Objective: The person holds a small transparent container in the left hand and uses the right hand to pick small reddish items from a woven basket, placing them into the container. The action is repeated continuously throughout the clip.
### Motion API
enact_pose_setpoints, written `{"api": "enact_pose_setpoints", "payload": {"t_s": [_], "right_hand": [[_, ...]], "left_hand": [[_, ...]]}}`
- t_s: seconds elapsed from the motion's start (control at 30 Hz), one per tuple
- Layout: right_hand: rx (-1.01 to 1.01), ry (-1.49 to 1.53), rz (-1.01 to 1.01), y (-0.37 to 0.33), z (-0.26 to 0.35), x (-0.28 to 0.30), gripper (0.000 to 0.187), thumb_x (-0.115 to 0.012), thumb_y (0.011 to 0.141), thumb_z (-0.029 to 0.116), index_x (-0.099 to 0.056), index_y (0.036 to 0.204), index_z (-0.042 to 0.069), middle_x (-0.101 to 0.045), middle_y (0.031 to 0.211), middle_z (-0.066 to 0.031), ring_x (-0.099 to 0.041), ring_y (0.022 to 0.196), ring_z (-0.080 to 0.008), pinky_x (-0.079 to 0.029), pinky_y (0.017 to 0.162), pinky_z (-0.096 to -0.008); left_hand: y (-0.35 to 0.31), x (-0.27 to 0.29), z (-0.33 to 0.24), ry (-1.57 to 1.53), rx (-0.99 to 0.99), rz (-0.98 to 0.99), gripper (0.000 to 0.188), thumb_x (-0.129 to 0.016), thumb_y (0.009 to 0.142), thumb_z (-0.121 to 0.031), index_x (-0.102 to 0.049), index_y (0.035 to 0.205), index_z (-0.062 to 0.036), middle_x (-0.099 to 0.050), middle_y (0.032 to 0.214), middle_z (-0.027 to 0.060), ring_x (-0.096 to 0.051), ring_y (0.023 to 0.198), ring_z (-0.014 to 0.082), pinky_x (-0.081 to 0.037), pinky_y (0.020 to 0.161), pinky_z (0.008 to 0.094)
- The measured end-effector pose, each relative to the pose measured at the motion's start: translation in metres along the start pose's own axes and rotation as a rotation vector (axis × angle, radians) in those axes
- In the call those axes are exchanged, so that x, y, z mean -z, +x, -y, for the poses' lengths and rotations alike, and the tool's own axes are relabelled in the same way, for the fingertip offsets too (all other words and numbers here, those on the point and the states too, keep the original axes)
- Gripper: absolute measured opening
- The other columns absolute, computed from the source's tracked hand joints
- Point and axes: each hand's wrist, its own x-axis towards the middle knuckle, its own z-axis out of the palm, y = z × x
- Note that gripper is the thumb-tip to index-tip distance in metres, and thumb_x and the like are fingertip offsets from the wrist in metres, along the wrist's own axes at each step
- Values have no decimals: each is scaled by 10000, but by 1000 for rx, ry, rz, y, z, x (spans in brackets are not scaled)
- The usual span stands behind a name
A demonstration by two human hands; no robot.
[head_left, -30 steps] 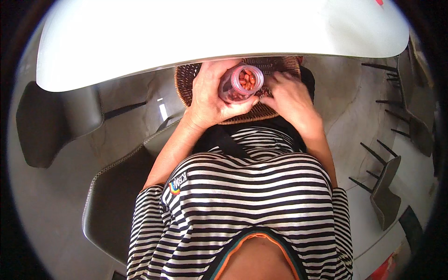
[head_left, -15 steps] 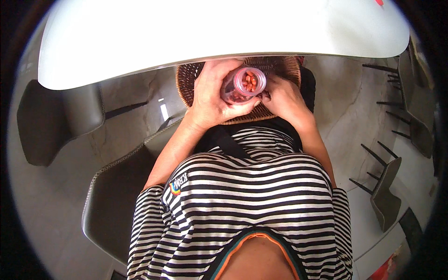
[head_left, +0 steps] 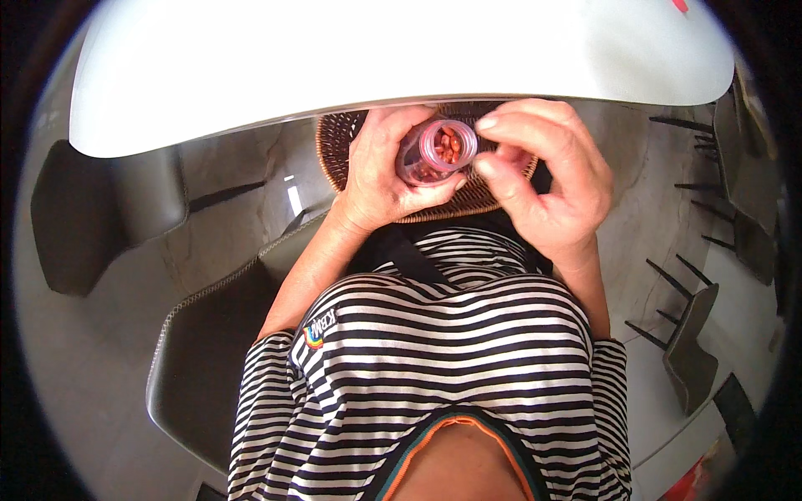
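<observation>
A clear plastic jar (head_left: 413, 159) with a pinkish threaded mouth is wrapped by my left hand (head_left: 374, 171). It tilts toward me and to the right. Through its mouth small glossy reddish pieces (head_left: 449, 147) show; their exact kind I cannot tell. My right hand (head_left: 555, 167) is raised just right of the jar's mouth, with thumb and forefinger apart and nothing visible between them. Its other fingers are partly hidden. Beneath both hands lies a brown wicker basket (head_left: 334, 152), its inside mostly covered by the hands, the jar and the table edge.
A white table (head_left: 401, 50) overhangs the basket's far side, with a small red thing (head_left: 681, 5) near its far right. Grey chairs stand at the left (head_left: 75, 217) and right (head_left: 692, 346). Behind my left arm is a grey seat back (head_left: 200, 359).
My right hand has risen from the basket beside the jar and moved right, its thumb and forefinger now spread. The left hand and jar have hardly moved.
</observation>
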Motion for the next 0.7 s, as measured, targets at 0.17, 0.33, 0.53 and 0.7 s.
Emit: {"api": "enact_pose_setpoints", "payload": {"t_s": [0.17, 0.33, 0.53, 0.7], "right_hand": [[-221, -422, 277, -31, -49, 4, 221, -746, 749, 136, -648, 923, 40, -639, 851, -119, -642, 795, -302, -522, 692, -394], [-200, -556, 613, -79, -100, -23, 328, -773, 694, 180, -630, 937, 11, -653, 878, -166, -635, 879, -342, -515, 762, -439], [-229, -277, 533, -92, -114, -49, 85, -610, 795, 113, -667, 831, 61, -652, 816, -172, -642, 775, -382, -521, 678, -477], [-329, -266, 490, -78, -100, -29, 92, -624, 781, 81, -668, 853, 45, -648, 806, -163, -641, 740, -373, -519, 667, -456]], "left_hand": [[-5, 3, 6, 7, 9, 0, 724, -902, 578, -286, -553, 1172, -63, -626, 1080, 111, -613, 978, 297, -511, 836, 388], [-11, 0, 8, -108, 74, 53, 743, -901, 605, -250, -510, 1201, -40, -605, 1107, 108, -581, 1013, 249, -456, 903, 364], [-9, 2, 7, -19, -4, 39, 747, -903, 595, -261, -512, 1195, -48, -604, 1113, 111, -582, 1007, 264, -460, 894, 367], [-8, 0, 7, 2, 0, 31, 744, -904, 593, -281, -519, 1185, -47, -605, 1114, 108, -577, 1017, 256, -454, 903, 366]]}}
